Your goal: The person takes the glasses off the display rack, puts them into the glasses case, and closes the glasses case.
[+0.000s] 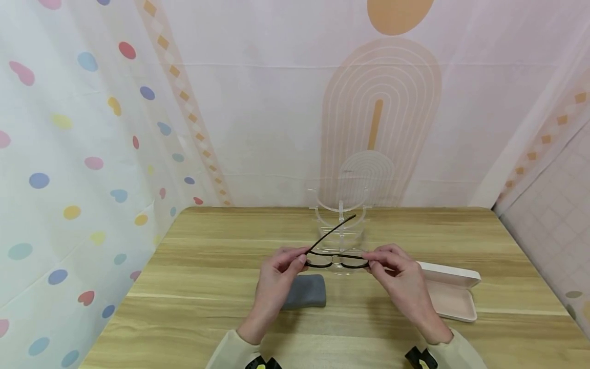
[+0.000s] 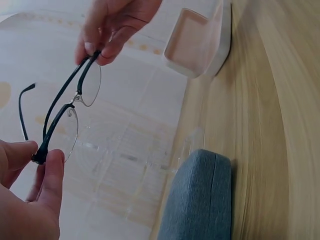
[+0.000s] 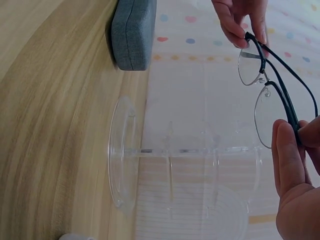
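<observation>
you hold thin black-rimmed glasses (image 1: 338, 259) with clear oval lenses above the wood-grain table (image 1: 193, 287), one temple swung open. your left hand (image 1: 276, 279) pinches one end, your right hand (image 1: 401, 279) the other. behind them stands a clear acrylic stand (image 1: 340, 212); a grey fabric case (image 1: 306, 291) and an open pink case (image 1: 454, 292) flank them.
</observation>
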A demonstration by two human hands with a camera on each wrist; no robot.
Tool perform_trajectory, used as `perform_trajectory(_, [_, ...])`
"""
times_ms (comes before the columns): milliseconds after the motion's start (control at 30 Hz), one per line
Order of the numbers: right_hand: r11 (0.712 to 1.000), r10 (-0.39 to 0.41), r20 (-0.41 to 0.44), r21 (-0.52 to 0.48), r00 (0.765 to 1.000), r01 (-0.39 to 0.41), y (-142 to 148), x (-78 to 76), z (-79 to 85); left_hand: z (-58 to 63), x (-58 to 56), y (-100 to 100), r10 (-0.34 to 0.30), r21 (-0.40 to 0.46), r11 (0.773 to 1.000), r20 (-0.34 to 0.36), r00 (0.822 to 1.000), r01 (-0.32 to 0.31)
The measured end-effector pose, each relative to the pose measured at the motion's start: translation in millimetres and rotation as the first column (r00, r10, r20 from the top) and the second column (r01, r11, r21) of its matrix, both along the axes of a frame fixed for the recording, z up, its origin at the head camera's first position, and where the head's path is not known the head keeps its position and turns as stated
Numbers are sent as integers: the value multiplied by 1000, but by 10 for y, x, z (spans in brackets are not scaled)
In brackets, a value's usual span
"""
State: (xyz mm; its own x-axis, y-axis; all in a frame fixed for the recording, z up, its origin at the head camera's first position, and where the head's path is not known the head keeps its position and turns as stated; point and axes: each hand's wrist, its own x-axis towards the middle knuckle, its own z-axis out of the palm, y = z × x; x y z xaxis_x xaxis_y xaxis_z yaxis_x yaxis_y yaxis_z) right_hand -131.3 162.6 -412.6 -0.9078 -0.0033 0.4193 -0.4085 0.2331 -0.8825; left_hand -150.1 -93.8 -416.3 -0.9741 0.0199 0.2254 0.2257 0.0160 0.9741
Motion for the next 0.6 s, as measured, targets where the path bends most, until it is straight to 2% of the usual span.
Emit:
perform_trajectory(133, [1000,3,-11,-3,1000,-3,-7,-1,-13,3,5,-8,6,22,1000,26,1000,-7])
perform_trajectory(600, [1000,14,-3,-15,1000,-14,-10,8,-4,5,-5,-8,19,24,1000,39,999,-19])
